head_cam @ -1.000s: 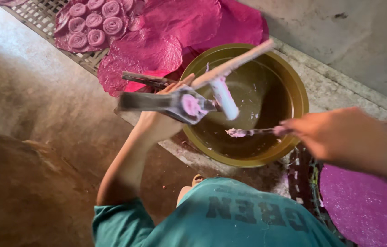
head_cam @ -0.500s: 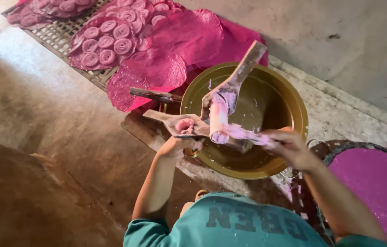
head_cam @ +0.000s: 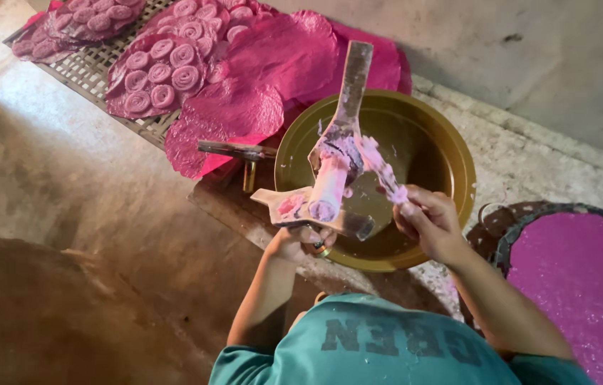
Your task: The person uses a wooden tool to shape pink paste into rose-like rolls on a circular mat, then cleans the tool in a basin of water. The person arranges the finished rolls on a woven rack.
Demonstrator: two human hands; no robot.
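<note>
Our left hand (head_cam: 300, 241) grips the long wooden hinged press (head_cam: 330, 178) over the big round brass bowl (head_cam: 444, 150). Our right hand (head_cam: 426, 222), just beside its right, pinches sticky pink dough (head_cam: 380, 165).

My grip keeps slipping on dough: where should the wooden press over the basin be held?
Grip the wooden press by its bare lower end, from below, where the left hand holds it. Its middle is smeared with pink dough.
</note>
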